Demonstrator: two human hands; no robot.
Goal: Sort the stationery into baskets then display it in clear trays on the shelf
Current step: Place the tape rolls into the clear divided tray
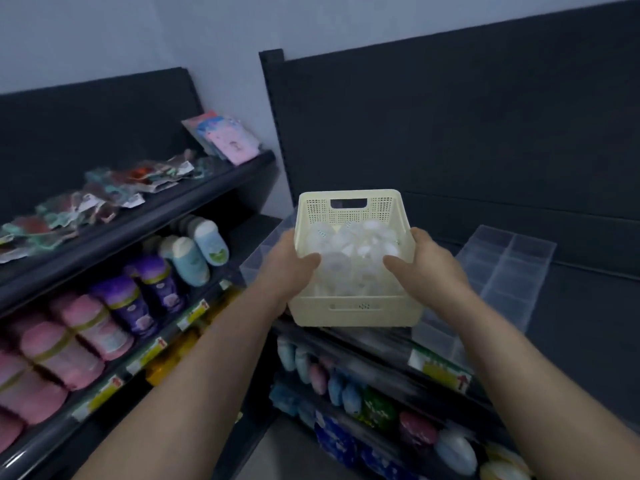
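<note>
Your left hand (291,268) and right hand (427,268) grip the basket (353,306) sides; keep it level, lower it beside the clear tray (505,268)

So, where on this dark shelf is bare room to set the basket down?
Bare dark shelf lies right of the clear tray, toward the back panel. Crowded: clear trays sit beneath and beside the basket, held by left hand and right hand.
</note>
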